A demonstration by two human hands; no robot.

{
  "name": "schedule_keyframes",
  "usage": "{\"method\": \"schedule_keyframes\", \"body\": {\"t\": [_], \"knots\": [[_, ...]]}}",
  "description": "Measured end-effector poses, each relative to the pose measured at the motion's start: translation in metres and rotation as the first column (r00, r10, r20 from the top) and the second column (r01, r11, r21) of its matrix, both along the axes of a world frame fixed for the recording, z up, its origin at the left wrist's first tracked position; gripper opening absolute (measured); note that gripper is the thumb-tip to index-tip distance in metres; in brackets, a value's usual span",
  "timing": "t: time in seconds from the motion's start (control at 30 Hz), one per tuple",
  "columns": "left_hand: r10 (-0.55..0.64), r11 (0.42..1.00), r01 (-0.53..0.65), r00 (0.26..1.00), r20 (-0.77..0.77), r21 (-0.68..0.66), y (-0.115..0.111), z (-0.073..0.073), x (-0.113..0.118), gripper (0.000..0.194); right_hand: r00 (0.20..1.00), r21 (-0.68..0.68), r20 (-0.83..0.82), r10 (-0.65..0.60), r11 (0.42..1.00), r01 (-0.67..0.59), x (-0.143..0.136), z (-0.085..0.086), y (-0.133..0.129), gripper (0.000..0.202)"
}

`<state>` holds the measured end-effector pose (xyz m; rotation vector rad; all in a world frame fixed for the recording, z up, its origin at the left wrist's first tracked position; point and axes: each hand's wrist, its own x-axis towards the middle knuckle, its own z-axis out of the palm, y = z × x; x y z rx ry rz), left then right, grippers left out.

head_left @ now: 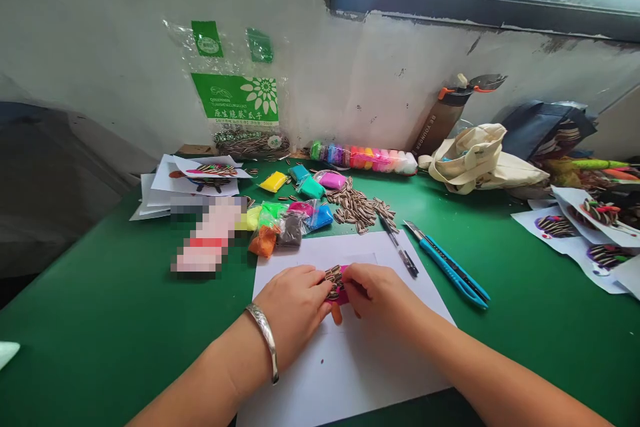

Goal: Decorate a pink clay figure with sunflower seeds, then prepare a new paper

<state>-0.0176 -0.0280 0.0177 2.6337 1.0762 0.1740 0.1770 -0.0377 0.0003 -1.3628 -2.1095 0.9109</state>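
A small magenta clay shape covered with striped sunflower seeds lies on a white sheet of paper. An orange clay piece sticks out at its lower edge. My left hand, with a silver bangle at the wrist, lies on the paper with fingers stretched out, their tips touching the shape's left side. At the right edge, my right hand has its fingers bent in a pinch against the clay. Whatever is between those fingertips is hidden.
Bagged clay packets and a sunflower seed pile lie beyond the paper. A pen and blue utility knife are at right. Behind stand a seed bag, bottle and cloth bag. Seed-decorated sheets lie far right.
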Motion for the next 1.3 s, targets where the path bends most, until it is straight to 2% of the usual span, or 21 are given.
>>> {"method": "schedule_keyframes", "body": {"t": [0.2,0.47,0.53,0.67,0.73,0.83,0.97,1.13,1.3], "knots": [[-0.007,1.0,0.006,0.999,-0.035,-0.017,0.0,0.003,0.002,0.014,0.998,0.045,0.06,0.01,0.999,-0.013,0.0,-0.008,-0.002,0.021],[-0.012,1.0,0.012,1.0,-0.015,0.001,0.0,0.0,0.001,0.019,0.988,0.043,0.102,0.112,0.992,-0.117,-0.006,-0.001,-0.003,0.02],[-0.013,1.0,0.013,1.0,-0.015,0.005,-0.001,0.0,0.001,0.019,0.988,0.033,0.127,0.085,0.995,-0.089,-0.003,0.005,-0.003,0.018],[-0.013,1.0,0.012,0.999,-0.036,-0.027,-0.001,0.003,0.001,0.018,0.946,0.018,0.318,-0.054,0.999,0.051,0.004,0.019,-0.002,0.023],[-0.014,0.999,0.012,0.999,-0.048,-0.053,0.0,0.005,0.002,0.018,0.93,0.02,0.363,-0.047,0.999,0.043,0.006,0.022,-0.002,0.028],[-0.004,0.998,0.001,0.998,-0.055,-0.061,0.001,0.006,0.003,0.018,0.945,0.055,0.327,0.012,0.998,-0.032,0.005,0.017,-0.003,0.028],[-0.008,0.999,0.006,0.999,-0.049,-0.047,0.001,0.005,0.003,0.018,0.969,0.182,0.236,0.077,0.976,-0.122,0.004,0.003,-0.005,0.022],[-0.007,1.0,0.005,0.999,-0.05,-0.026,0.0,0.004,0.002,0.018,0.962,0.238,0.256,0.09,0.959,-0.153,0.005,-0.007,-0.005,0.02],[-0.007,1.0,0.006,0.999,-0.042,-0.026,0.0,0.002,0.002,0.02,0.948,0.274,0.305,0.092,0.945,-0.18,0.003,-0.009,-0.004,0.018]]}}
